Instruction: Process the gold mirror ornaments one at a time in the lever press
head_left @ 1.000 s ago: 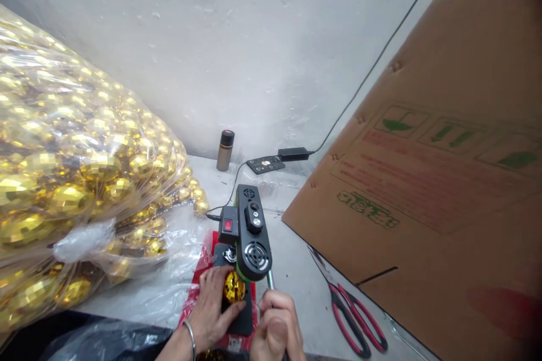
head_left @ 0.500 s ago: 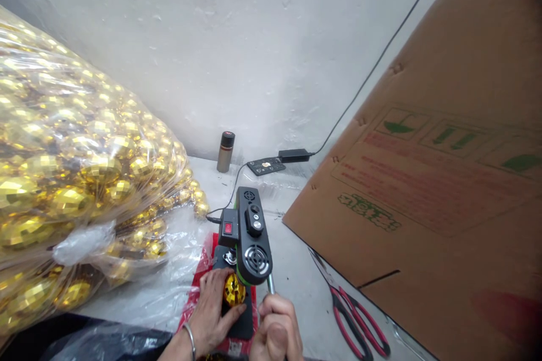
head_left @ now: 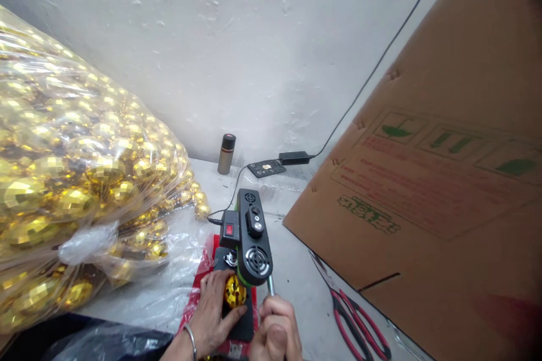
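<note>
A small black bench drill press with a red switch stands on its dark base plate. On that plate, under the head's front end, sits a shiny gold faceted ball. My left hand, with a metal bangle at the wrist, grips the ball between thumb and fingers from the left. My right hand is wrapped round the machine's metal lever, on its right side. The drill bit, if one is fitted, is hidden behind the head.
A clear bag of gold balls fills the left. Red-handled scissors lie beside a large cardboard box at right. Near the wall stand a dark-capped bottle, a dark flat card and a black power adapter with cable.
</note>
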Motion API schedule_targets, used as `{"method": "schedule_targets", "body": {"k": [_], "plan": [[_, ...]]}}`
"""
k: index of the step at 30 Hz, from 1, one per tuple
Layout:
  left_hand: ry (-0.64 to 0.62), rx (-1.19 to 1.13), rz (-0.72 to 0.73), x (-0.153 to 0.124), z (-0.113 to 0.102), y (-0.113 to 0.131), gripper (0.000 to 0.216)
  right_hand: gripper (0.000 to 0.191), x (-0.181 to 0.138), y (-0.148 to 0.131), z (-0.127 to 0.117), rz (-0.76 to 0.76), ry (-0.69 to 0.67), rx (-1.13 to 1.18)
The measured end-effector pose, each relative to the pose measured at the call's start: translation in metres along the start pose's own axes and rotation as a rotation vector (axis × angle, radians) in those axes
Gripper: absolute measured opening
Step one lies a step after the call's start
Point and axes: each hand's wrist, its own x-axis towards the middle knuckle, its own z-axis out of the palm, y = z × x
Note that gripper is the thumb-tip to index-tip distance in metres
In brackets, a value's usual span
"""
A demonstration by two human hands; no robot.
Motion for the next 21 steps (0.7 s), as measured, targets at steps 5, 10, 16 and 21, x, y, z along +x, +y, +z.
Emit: {"method": "schedule_targets", "body": {"k": [5, 10, 16, 21], "plan": [[0.026, 0.012, 0.005, -0.002, 0.006, -0.007, 0.055, 0.044, -0.012, 0.017, 0.003, -0.070, 0.047, -0.017], [0.025, -0.012, 0.002, 0.000, 0.007, -0.008, 0.059, 0.043, -0.006, 0.004, 0.005, -0.008, 0.078, -0.033], [0.029, -0.017, -0.016, -0.004, 0.004, -0.005, 0.055, 0.043, 0.056, -0.054, 0.002, 0.308, -0.041, 0.028], [0.041, 0.059, 0.102, -0.053, 0.012, -0.041, 0.051, 0.038, 0.062, -0.068, 0.003, 0.295, -0.036, 0.038]]}}
